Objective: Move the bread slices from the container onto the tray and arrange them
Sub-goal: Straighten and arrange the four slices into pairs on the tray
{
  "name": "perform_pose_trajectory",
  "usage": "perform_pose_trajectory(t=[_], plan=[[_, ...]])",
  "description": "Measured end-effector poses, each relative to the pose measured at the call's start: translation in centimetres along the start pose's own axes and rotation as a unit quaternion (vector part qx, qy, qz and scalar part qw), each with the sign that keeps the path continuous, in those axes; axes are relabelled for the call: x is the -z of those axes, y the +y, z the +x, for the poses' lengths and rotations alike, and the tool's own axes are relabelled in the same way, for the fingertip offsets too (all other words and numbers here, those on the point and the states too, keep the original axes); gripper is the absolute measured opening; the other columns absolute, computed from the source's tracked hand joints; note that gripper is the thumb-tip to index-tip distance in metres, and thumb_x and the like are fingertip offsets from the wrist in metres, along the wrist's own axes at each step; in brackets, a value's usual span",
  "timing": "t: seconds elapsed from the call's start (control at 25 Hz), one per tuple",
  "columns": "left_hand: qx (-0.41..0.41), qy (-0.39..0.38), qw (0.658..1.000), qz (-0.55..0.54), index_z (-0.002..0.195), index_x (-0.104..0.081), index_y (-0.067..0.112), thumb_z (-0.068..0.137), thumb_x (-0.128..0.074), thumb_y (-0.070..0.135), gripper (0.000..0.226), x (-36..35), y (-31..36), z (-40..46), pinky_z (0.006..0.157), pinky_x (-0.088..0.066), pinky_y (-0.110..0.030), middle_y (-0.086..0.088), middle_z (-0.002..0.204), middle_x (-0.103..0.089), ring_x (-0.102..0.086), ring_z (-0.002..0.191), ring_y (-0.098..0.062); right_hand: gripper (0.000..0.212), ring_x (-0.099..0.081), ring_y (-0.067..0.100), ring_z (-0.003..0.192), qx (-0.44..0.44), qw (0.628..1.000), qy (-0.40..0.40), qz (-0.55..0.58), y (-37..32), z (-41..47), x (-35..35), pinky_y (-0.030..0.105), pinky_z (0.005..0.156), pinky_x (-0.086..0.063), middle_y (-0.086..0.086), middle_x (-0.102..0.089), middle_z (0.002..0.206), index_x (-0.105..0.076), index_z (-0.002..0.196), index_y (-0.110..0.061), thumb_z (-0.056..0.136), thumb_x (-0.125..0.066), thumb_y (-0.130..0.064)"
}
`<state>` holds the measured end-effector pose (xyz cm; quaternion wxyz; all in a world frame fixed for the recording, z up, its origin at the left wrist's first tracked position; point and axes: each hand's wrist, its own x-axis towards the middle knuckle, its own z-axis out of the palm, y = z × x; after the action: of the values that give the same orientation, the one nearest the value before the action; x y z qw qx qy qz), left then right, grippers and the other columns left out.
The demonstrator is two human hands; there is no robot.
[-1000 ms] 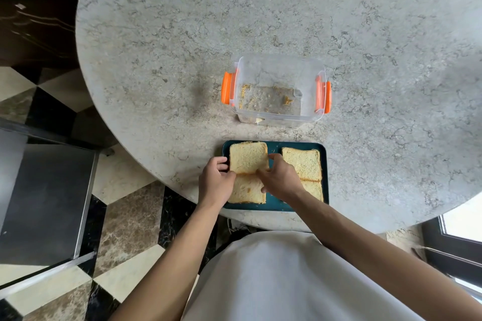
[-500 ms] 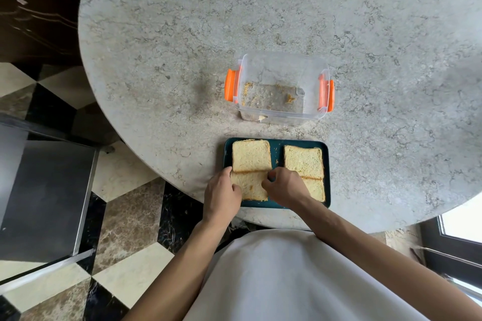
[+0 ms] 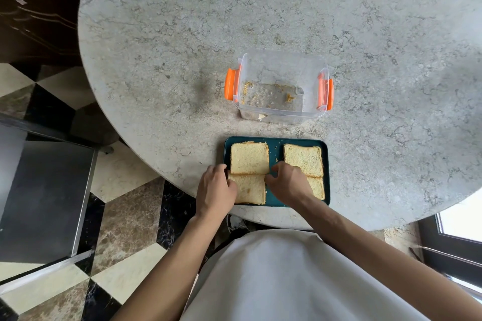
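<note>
Nearest, between the two hands: near-left slice (image 3: 249, 189), flat on the teal tray (image 3: 276, 150), flanked on both sides. Left hand (image 3: 215, 190) curled against its left edge, fingers bent and touching the crust, not wrapped round anything. Right hand (image 3: 288, 184) curled at its right edge, fingertips pressing on the seam between that slice and the one beyond; loosely closed, pinching or nudging, hard to tell which. Under the right hand and to its right, near-right slice (image 3: 317, 187), partly hidden by the knuckles.

Just beyond the fingertips: far-left slice (image 3: 249, 158), its near edge overlapping or butting the near-left one. Beyond the right hand, far-right slice (image 3: 303, 159), lying square, a strip of bare tray between the two far slices.

Farther off, well past both hands on the grey stone worktop (image 3: 156, 60): clear container (image 3: 280, 86) with orange clips, holding only crumbs, no bread left in sight.

Step in hand, by judgement: moving done, arranging under way, all four slices on the tray. Next move likely calls for a light sideways or nearward push on the near-left slice to square it against its neighbour, gently enough not to tear or dent the soft crumb, then both hands lifted clear.
</note>
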<state>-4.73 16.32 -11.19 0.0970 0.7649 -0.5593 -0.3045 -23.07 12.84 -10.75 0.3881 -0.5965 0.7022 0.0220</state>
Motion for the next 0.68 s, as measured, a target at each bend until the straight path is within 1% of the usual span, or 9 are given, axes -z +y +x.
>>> perform_pose_trajectory(t=[0.04,0.12,0.24,0.4,0.52,0.6,0.68], plan=[[-0.003,-0.004,1.0,-0.001,0.137,-0.051,0.008,0.09,-0.061,0.016,0.049,0.1,0.1,0.5,0.093,-0.048,-0.037,-0.012,0.125,-0.059,-0.058,0.113,-0.027,0.024,-0.065,0.029,0.078,0.002,1.0,0.015,0.005,-0.2,0.3,0.2,0.034,0.06,-0.05,0.012,-0.072,0.093,-0.066,0.105,-0.007,0.091,-0.058,-0.026],[-0.002,-0.031,1.0,-0.004,0.142,-0.046,0.008,0.089,-0.064,0.015,0.056,0.2,0.4,1.5,0.097,-0.048,-0.04,-0.012,0.129,-0.055,-0.056,0.116,-0.029,0.031,-0.064,0.028,0.083,0.007,1.0,0.026,0.011,-0.6,1.0,0.4,0.035,0.066,-0.052,0.012,-0.07,0.101,-0.06,0.116,-0.008,0.091,-0.06,-0.027],[0.024,-0.075,0.997,-0.016,0.143,-0.045,0.009,0.087,-0.067,0.017,0.061,0.2,0.7,2.6,0.097,-0.048,-0.041,-0.011,0.126,-0.055,-0.056,0.113,-0.029,0.037,-0.065,0.03,0.089,0.004,1.0,0.016,-0.001,-1.2,1.9,0.5,0.037,0.072,-0.055,0.014,-0.069,0.107,-0.059,0.122,-0.007,0.092,-0.061,-0.028],[0.017,-0.041,0.999,-0.024,0.137,-0.053,0.007,0.086,-0.065,0.008,0.052,0.0,1.0,3.1,0.094,-0.05,-0.041,-0.011,0.112,-0.062,-0.06,0.105,-0.029,0.041,-0.065,0.029,0.091,0.023,0.999,0.01,0.026,-1.4,2.5,0.2,0.035,0.071,-0.052,0.013,-0.069,0.108,-0.06,0.125,-0.007,0.091,-0.06,-0.03],[0.02,-0.015,0.999,-0.028,0.134,-0.056,0.007,0.086,-0.064,0.005,0.049,0.2,1.2,3.6,0.096,-0.049,-0.043,-0.013,0.111,-0.065,-0.06,0.105,-0.03,0.047,-0.063,0.026,0.091,0.026,0.997,0.016,0.067,-1.7,2.7,0.1,0.031,0.071,-0.047,0.012,-0.069,0.113,-0.057,0.133,-0.006,0.092,-0.059,-0.031],[0.02,0.0,0.999,-0.028,0.132,-0.057,0.009,0.085,-0.064,0.004,0.048,0.3,1.1,3.8,0.094,-0.049,-0.044,-0.013,0.111,-0.064,-0.061,0.104,-0.03,0.046,-0.064,0.023,0.088,0.018,0.995,0.015,0.098,-2.0,2.8,0.0,0.031,0.069,-0.05,0.011,-0.07,0.113,-0.058,0.132,-0.006,0.093,-0.059,-0.031],[0.023,0.007,0.999,-0.028,0.131,-0.055,0.012,0.084,-0.066,0.005,0.049,0.3,1.0,3.8,0.09,-0.05,-0.043,-0.011,0.113,-0.06,-0.06,0.102,-0.03,0.038,-0.067,0.025,0.089,0.012,0.992,0.017,0.122,-2.1,2.9,-0.2,0.035,0.073,-0.056,0.012,-0.072,0.111,-0.062,0.124,-0.006,0.093,-0.059,-0.029]])
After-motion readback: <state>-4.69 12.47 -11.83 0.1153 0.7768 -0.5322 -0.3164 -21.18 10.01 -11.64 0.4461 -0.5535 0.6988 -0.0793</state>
